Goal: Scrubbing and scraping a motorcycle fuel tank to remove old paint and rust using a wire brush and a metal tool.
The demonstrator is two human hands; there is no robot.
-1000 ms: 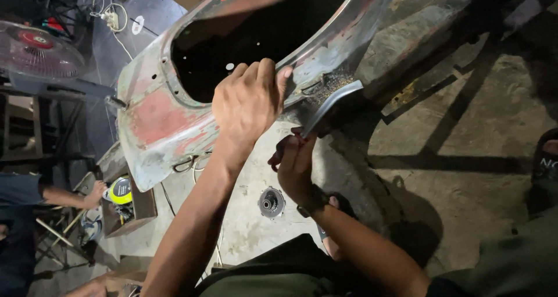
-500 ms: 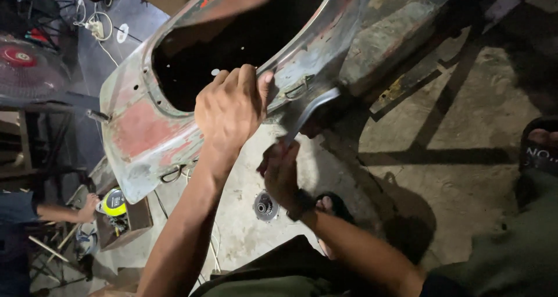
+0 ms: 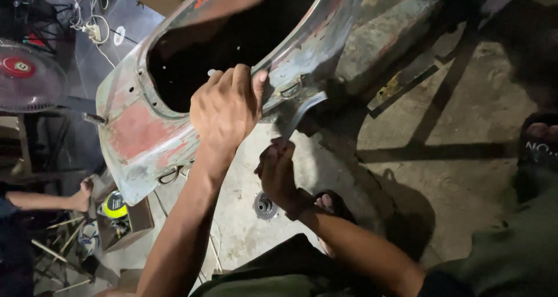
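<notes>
Body panel (image 3: 145, 134), worn metal with red and grey paint patches, propped over concrete floor (image 3: 465, 175). Left hand (image 3: 225, 108) now higher on rim of panel's big opening, fingers curled tight together over edge. Right hand (image 3: 278, 172) below, fingers closed round thin bent strip (image 3: 299, 114); a second ago it sat nearer panel. Panel fills more of view than before. Grinder disc (image 3: 265, 206) on floor.

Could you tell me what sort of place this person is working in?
Probably a metal or vehicle repair workshop: the left hand grips a worn, rusty body panel, a wheel disc lies on the stained concrete floor, and a fan stands nearby.
</notes>
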